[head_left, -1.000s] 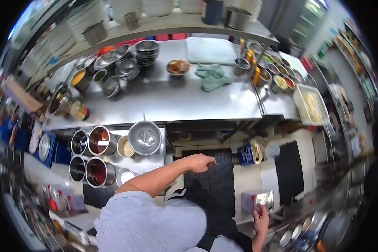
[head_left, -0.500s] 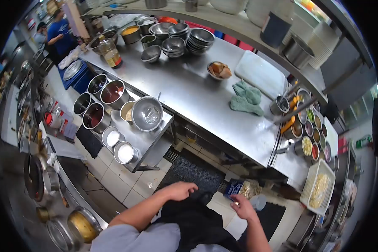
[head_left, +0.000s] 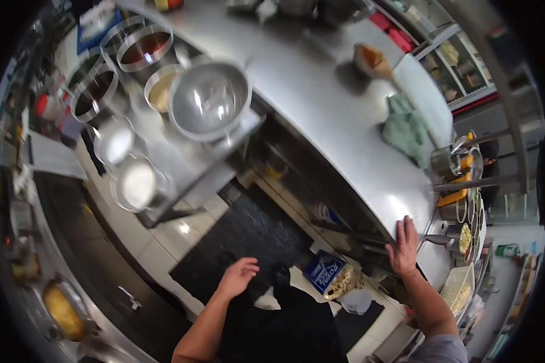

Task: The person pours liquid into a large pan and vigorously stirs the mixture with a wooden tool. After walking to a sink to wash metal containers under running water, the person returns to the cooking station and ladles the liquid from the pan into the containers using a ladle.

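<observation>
The right hand (head_left: 404,251), fingers extended and seemingly empty, rests on the near right end of the long counter (head_left: 327,121), which stretches far left; the left hand (head_left: 239,276), farther off, hangs half-curled, apparently empty

Steel counter (head_left: 327,121): green cloth (head_left: 404,132), white board (head_left: 429,100), filled bowl (head_left: 369,62). Smaller steel table (head_left: 178,172): several metal pots (head_left: 139,183).

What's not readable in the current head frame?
All head view:
- Right hand: palm hidden by the back of the hand; how firmly it presses on the steel counter, can't tell.
- Left hand: palm largely turned away.
- Metal bowls: cut off by the top edge.
- Blue package: small print blurred.
- Green cloth: its folds hide anything underneath.
</observation>
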Demonstrator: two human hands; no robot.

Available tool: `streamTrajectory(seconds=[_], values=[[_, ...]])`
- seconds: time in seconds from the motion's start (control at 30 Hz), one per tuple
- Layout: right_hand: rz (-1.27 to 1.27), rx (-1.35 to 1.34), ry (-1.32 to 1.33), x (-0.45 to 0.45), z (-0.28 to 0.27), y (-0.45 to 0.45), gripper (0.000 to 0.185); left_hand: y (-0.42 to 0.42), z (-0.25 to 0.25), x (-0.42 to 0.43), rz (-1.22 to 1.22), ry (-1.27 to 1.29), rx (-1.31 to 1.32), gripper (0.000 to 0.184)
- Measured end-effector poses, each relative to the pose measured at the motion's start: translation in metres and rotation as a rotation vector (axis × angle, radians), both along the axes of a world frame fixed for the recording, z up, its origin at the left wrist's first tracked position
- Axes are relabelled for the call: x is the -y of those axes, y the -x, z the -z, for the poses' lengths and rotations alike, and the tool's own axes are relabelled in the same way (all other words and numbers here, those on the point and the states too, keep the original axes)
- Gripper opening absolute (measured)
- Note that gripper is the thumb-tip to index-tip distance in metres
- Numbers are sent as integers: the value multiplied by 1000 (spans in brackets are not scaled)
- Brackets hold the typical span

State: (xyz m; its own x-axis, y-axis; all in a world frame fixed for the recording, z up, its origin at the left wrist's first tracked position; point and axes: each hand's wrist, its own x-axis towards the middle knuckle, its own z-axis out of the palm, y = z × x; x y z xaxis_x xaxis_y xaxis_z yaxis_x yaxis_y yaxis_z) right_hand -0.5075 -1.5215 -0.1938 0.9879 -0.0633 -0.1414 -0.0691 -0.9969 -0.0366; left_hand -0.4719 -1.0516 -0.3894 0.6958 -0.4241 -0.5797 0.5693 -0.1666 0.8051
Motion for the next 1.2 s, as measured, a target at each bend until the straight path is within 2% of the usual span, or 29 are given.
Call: streamTrajectory(seconds=[0.03,0.07,0.1,0.2,0.23,0.27,0.3,0.33,0.37,0.4,0.47,0.5,0.53,0.6,0.7,0.77,0.8,0.83,0.87,0.93,1.0,1.03,1.07,1.13,1.2], values=[[-12,102,50,5,17,2,79,14,25,10,-18,16,-44,40],[-34,214,92,12,33,2,78,27,48,21,-173,36,-126,41],[-43,238,69,18,44,3,76,42,76,33,-327,50,-208,42],[-54,182,92,22,54,4,71,129,180,70,-452,62,-311,38],[-54,169,100,23,55,4,71,160,209,85,-459,15,-313,36],[-56,157,109,25,57,5,72,180,224,94,-338,-100,-294,36],[-60,164,127,30,62,8,73,197,233,104,-323,-104,-329,37],[-74,186,97,36,66,11,74,209,239,112,-263,-119,-341,37],[-89,180,120,37,68,11,75,205,230,118,-265,-80,-462,36],[-99,176,138,37,68,12,77,211,230,120,-260,-3,-419,35],[-58,186,134,43,72,20,81,227,233,120,-407,181,-544,37],[-40,160,91,44,72,24,80,220,224,118,-466,168,-614,30],[-7,172,92,58,73,37,82,221,219,112,-466,175,-607,30],[70,237,-44,78,79,57,83,227,215,99,-498,253,-528,45],[104,239,107,119,70,84,82,226,210,94,-570,169,-454,39],[67,267,-21,124,75,84,78,238,219,92,-626,207,-558,39],[19,291,-49,117,78,73,75,247,222,92,-626,223,-585,38],[45,424,182,102,86,71,66,251,224,95,-656,225,-586,38],[21,425,172,103,84,68,66,248,221,97,-632,222,-552,38],[50,289,256,106,77,69,80,252,224,98,-627,221,-511,39],[-12,315,216,80,86,51,73,247,227,97,-565,253,-312,40],[9,339,117,77,92,47,73,245,219,96,-734,354,-544,41],[27,361,18,73,95,44,73,246,220,96,-787,389,-548,43],[39,335,23,58,90,38,71,246,219,94,-838,412,-570,45],[-31,268,185,46,86,30,70,245,217,91,-894,456,-550,44]])
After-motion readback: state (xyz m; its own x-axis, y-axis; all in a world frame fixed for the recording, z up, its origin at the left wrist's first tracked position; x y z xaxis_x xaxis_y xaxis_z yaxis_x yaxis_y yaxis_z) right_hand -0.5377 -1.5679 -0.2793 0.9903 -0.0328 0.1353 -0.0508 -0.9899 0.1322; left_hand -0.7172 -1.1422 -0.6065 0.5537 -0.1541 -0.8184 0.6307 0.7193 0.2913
